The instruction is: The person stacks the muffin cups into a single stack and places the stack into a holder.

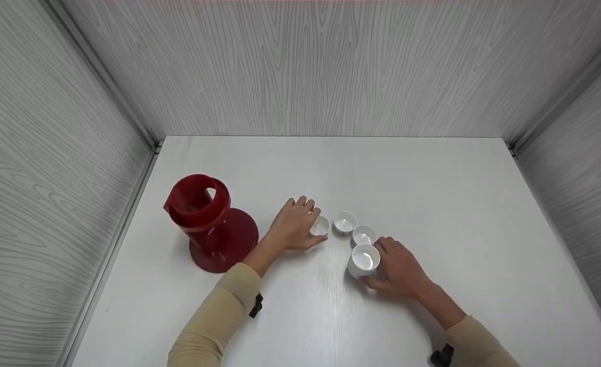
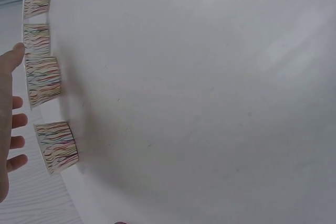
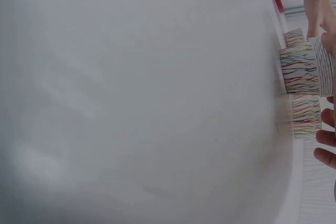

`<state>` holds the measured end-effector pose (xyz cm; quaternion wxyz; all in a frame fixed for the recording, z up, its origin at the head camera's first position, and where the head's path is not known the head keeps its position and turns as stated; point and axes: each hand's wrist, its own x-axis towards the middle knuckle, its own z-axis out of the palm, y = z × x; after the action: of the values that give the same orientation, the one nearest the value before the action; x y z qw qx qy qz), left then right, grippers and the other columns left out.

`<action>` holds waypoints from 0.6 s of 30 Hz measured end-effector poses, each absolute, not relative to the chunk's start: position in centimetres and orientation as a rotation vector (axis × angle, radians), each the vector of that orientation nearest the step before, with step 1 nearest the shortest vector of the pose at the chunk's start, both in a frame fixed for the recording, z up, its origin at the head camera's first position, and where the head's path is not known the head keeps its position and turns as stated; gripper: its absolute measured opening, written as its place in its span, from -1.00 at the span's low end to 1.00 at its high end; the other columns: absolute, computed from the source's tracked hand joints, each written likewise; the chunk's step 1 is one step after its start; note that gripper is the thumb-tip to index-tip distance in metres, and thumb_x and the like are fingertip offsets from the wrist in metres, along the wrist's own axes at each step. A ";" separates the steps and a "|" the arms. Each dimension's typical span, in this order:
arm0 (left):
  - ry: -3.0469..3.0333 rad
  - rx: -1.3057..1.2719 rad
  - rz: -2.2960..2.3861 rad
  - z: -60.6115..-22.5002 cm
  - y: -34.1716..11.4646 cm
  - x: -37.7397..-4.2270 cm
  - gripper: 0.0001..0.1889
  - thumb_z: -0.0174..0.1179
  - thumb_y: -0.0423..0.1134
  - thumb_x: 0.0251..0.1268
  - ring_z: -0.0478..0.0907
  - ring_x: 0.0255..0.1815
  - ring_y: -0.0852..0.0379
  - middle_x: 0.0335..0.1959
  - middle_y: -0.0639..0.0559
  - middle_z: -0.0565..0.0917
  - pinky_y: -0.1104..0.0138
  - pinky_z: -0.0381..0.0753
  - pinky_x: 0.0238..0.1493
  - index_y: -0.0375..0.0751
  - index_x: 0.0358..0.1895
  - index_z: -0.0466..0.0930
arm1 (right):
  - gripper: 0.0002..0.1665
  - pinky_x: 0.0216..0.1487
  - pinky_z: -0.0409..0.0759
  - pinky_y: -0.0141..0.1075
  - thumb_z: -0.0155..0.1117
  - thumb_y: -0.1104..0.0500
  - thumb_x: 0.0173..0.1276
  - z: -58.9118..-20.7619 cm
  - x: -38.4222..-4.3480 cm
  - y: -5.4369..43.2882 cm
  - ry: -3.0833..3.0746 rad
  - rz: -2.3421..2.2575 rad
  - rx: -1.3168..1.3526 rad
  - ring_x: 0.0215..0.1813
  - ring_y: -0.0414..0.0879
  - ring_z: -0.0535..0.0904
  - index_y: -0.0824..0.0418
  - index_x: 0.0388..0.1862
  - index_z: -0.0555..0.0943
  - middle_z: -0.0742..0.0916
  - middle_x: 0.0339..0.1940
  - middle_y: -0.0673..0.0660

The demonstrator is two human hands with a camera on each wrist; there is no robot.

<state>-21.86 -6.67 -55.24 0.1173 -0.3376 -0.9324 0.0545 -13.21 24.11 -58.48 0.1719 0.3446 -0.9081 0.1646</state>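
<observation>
Left hand [image 1: 293, 227] spread, single streak-patterned paper cup [image 1: 321, 226] at its 3 o'clock; contact hard to judge. Right hand [image 1: 400, 267] grips upright cup stack [image 1: 363, 262] at its 9 o'clock.

From here I see a white counter [image 1: 448, 204] bearing a red stand [image 1: 213, 238] at left, three small cups [image 1: 345, 223] centrally; whether the nearer cup stack [image 1: 360, 266] touches it, I can't tell.
</observation>
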 end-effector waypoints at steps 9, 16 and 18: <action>-2.731 -0.997 0.163 -55.8 -6.8 -22.2 -0.24 0.07 0.50 0.34 0.60 0.14 -0.07 0.07 -0.09 0.71 0.05 0.62 0.10 -0.15 0.13 0.66 | -0.22 -0.12 0.61 -0.20 0.61 -0.30 0.01 -58.5 -13.3 24.1 -2.573 0.469 0.978 -0.15 -0.06 0.56 0.17 0.02 0.59 0.68 -0.15 0.04; -2.728 -0.997 0.158 -56.1 -6.8 -22.2 -0.24 0.07 0.50 0.33 0.59 0.16 -0.07 0.08 -0.09 0.71 0.04 0.61 0.12 -0.14 0.12 0.66 | -0.22 -0.11 0.61 -0.20 0.60 -0.31 0.03 -58.4 -13.3 24.1 -2.604 0.463 0.972 -0.14 -0.07 0.56 0.16 0.04 0.59 0.68 -0.13 0.04; -2.718 -0.995 0.174 -56.1 -6.7 -22.3 -0.24 0.06 0.51 0.33 0.59 0.14 -0.06 0.06 -0.08 0.71 0.06 0.61 0.11 -0.14 0.10 0.66 | -0.23 -0.10 0.60 -0.19 0.60 -0.31 0.04 -58.4 -13.3 24.1 -2.613 0.463 0.970 -0.14 -0.07 0.55 0.15 0.04 0.59 0.68 -0.13 0.03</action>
<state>-22.25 -6.71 -56.12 0.1208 -0.3406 -0.9305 0.0596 -13.25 24.10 -58.37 0.1577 0.3390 -0.9133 0.1617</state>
